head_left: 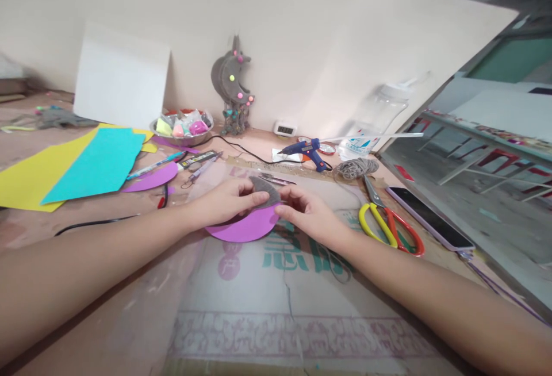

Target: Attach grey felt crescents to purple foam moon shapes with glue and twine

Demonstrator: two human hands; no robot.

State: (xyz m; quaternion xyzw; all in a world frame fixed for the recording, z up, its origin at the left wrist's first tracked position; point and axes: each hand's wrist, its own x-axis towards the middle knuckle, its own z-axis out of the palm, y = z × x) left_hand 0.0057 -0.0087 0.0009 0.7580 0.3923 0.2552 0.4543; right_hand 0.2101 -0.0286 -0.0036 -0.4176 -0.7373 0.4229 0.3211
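Note:
My left hand (230,200) is closed on a grey fuzzy piece (264,192) with its thumb lying across it. Below that piece, overlapping it, is a rounded purple foam or paper sheet (244,227). My right hand (307,212) has its thumb and forefinger closed at the right end of the purple sheet, where it meets the grey piece. Palms and lower fingers of both hands are partly hidden. Just behind the hands, slim metal tweezers (280,179) lie on the table. A grey strand (334,264) loops under my right wrist.
A blue glue gun (308,150), grey yarn (356,167), scissors (390,229) and a phone (429,218) lie to the right. Turquoise (97,163) and yellow sheets (26,177) are at left. A bowl of clay packs (183,129) and a grey moon ornament (233,80) stand at the back.

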